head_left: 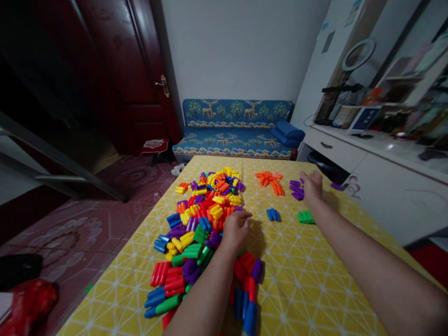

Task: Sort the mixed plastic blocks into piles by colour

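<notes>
A long heap of bullet-shaped plastic building blocks (192, 252) in red, yellow, blue, green, purple and orange lies along the left of the table. At the right edge of this heap is my left hand (236, 229), its fingers loosely stretched to the right with no block visible in them. My right hand (312, 187) is farther out, its fingers curled beside a small group of purple blocks (297, 191). A bit of purple block (301, 180) shows at its fingertips. Closest to that wrist lie green blocks (305, 217). Blue blocks (273, 215) sit between the hands.
Orange blocks (269, 179) form a group toward the far edge of the yellow patterned tablecloth (290, 270). Another purple block (336, 186) lies near the right edge. A blue sofa (231, 135) stands beyond, and a white cabinet (388, 191) is on the right.
</notes>
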Demonstrator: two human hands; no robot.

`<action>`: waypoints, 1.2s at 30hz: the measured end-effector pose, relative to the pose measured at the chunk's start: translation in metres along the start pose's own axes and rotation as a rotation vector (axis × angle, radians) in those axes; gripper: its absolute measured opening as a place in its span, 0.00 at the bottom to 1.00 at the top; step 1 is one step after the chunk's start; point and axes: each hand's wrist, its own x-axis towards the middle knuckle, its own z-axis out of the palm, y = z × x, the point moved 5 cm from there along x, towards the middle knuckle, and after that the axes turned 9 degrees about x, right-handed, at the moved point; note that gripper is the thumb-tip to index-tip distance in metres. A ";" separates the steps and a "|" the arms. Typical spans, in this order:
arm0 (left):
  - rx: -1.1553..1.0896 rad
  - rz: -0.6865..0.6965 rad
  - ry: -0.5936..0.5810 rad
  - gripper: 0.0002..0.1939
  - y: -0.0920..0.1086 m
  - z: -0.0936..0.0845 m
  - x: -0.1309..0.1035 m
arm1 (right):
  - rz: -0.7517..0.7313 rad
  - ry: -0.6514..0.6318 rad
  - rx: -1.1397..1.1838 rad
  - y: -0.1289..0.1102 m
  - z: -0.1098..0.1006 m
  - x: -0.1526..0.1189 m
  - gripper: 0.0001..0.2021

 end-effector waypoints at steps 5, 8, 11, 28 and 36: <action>-0.089 -0.042 0.067 0.14 0.001 -0.007 0.000 | 0.078 -0.419 -0.042 0.010 0.044 -0.083 0.20; -0.128 -0.052 0.110 0.16 0.002 -0.011 0.000 | 0.086 -0.753 -0.121 0.006 0.049 -0.151 0.15; -0.138 -0.079 0.145 0.15 0.004 -0.016 -0.001 | -0.129 -0.970 -0.300 -0.016 0.028 -0.214 0.15; -0.218 -0.100 0.127 0.12 0.001 -0.014 0.001 | -0.533 -0.960 -0.992 0.009 0.001 -0.268 0.30; -0.276 -0.106 0.194 0.12 -0.008 -0.013 0.002 | -0.406 -0.803 -0.690 0.014 0.047 -0.222 0.23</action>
